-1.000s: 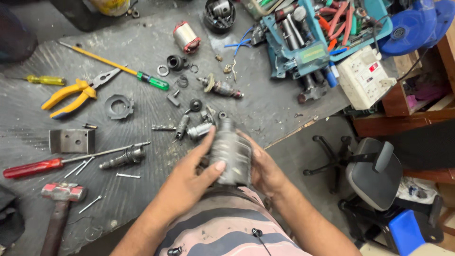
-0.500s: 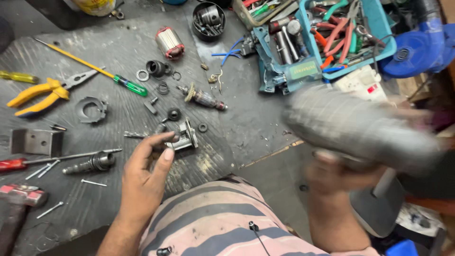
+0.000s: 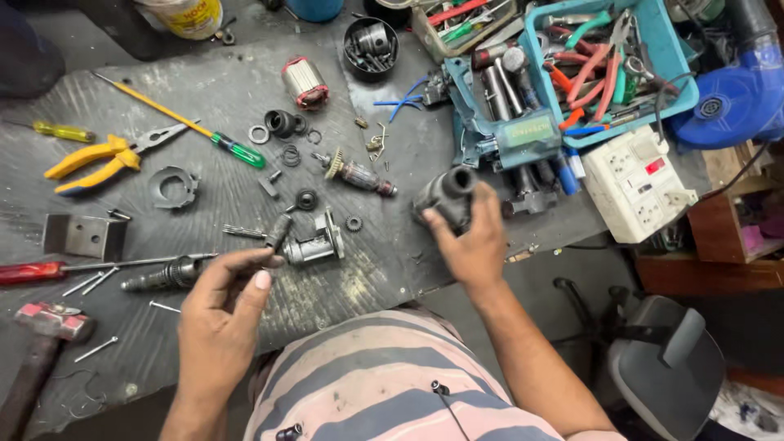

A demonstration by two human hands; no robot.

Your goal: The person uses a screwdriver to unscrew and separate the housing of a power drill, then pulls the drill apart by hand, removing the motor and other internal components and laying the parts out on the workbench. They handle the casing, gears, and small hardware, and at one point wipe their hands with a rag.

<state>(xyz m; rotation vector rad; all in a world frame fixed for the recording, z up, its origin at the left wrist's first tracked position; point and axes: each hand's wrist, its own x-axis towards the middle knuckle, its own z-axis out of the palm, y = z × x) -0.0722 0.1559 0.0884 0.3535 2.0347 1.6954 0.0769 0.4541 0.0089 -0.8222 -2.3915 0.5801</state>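
- Across the dark, scuffed tabletop (image 3: 204,106) lie loose tool parts: a yellow-handled pair of pliers (image 3: 102,155), a green-handled screwdriver (image 3: 184,122), a red-handled screwdriver (image 3: 49,271), washers, screws and a small wound motor core (image 3: 357,174).
- Off the tabletop's right edge stand a grey office chair (image 3: 665,367) on a grey floor, a white socket box (image 3: 637,184) and a blue blower (image 3: 739,94).
- At the lower left a hammer (image 3: 41,343) is cut off by the frame edge; the top-edge things are also cropped.
- What the left hand (image 3: 216,322) pinches, if anything, is hard to make out: its grip is loosely curled, fingertips together, just beside a small grey metal gear part (image 3: 314,243).
- The right hand (image 3: 469,241) has its grip clenched around a dark grey tube-shaped housing (image 3: 447,196), held just above the tabletop near its right edge.
- A blue tray (image 3: 608,69) holds pliers, cutters and screwdrivers in a heap.
- A round black cup (image 3: 370,45) holds small metal pieces.
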